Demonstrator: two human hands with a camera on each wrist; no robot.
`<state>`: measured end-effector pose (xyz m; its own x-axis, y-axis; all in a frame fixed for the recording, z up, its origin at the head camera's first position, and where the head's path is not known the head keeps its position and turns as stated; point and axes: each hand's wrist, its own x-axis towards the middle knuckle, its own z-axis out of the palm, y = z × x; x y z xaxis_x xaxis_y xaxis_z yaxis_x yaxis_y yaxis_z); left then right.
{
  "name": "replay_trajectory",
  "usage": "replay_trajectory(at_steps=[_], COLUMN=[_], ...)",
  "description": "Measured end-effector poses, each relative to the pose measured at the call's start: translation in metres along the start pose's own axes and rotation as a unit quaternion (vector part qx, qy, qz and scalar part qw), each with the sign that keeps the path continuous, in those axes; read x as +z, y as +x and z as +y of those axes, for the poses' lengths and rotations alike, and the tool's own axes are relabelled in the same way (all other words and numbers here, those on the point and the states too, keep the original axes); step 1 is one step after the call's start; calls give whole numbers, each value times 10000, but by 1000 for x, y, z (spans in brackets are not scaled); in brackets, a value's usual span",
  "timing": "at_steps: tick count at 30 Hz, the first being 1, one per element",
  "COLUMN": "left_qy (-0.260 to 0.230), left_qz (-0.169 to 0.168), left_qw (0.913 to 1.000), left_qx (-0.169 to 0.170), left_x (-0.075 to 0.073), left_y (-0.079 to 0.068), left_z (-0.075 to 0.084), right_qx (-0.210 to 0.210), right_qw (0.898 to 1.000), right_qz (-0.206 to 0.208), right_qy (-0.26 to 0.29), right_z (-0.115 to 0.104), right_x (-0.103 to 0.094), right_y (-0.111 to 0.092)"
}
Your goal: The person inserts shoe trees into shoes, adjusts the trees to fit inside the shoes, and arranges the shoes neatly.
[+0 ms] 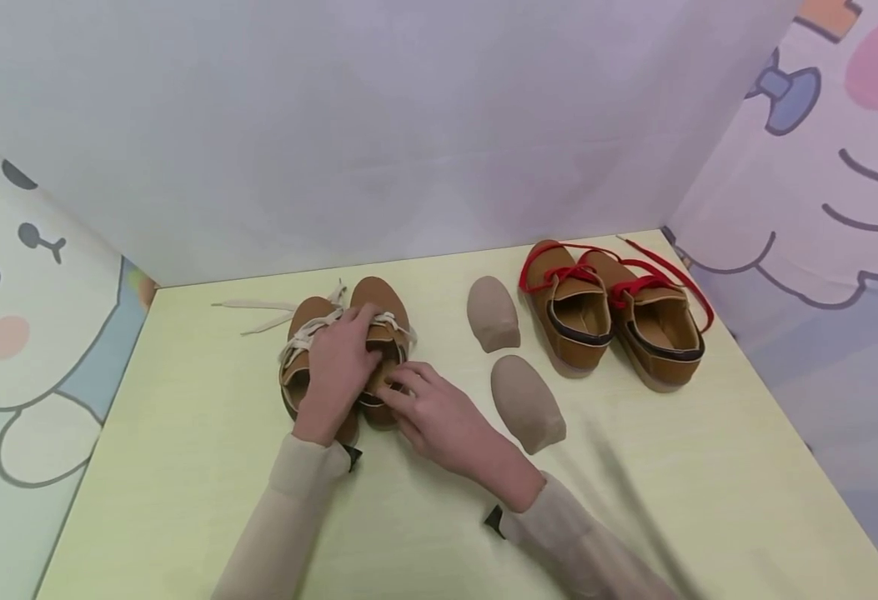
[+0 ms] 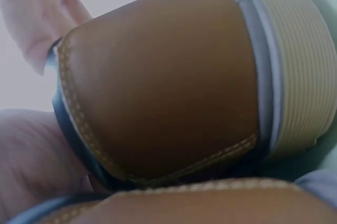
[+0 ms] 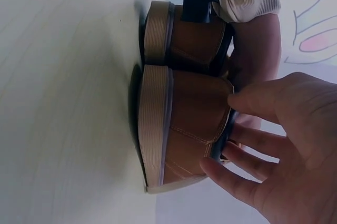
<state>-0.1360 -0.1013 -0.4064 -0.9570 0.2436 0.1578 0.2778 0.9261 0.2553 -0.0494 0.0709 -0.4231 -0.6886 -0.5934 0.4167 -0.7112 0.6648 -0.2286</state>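
Observation:
A brown leather shoe with white laces (image 1: 380, 297) stands upright, and a matching brown shoe (image 1: 311, 310) sits against its left side. My left hand (image 1: 337, 362) lies over the first shoe's laced front, its fingers and thumb curled about the front of the opening. At the opening's right rear, my right hand (image 1: 439, 408) touches the rim with loosely bent fingers. In the right wrist view, its thumb meets the heel of the shoe (image 3: 197, 105) and the other fingers lie spread along the dark collar. The shoe's heel (image 2: 163, 82) fills the left wrist view. The inside is mostly hidden.
Two beige toe-shaped forms (image 1: 494, 312) (image 1: 527, 402) lie right of the hands. Farther right stands a pair of brown shoes with red laces (image 1: 569, 312) (image 1: 656, 325). A loose white lace (image 1: 258, 305) trails left across the pale table (image 1: 183, 467). Walls border the back and sides.

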Motion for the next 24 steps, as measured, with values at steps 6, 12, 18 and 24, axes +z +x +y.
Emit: replay_trajectory(at_steps=[6, 12, 18, 24], left_qy=[28, 23, -37, -227], left_qz=[5, -100, -137, -202], left_qw=[10000, 9999, 9999, 9995], left_qx=[3, -45, -53, -7], left_x=[-2, 0, 1, -4], left_y=[0, 2, 4, 0], left_z=[-4, -4, -4, -4], right_qx=[68, 446, 1056, 1229], right_qw=[9997, 9978, 9918, 9890], right_qz=[-206, -466, -554, -266], right_qy=[72, -128, -449, -778], right_z=[3, 7, 15, 27], right_x=[2, -3, -16, -25], right_y=[-5, -19, -41, -66])
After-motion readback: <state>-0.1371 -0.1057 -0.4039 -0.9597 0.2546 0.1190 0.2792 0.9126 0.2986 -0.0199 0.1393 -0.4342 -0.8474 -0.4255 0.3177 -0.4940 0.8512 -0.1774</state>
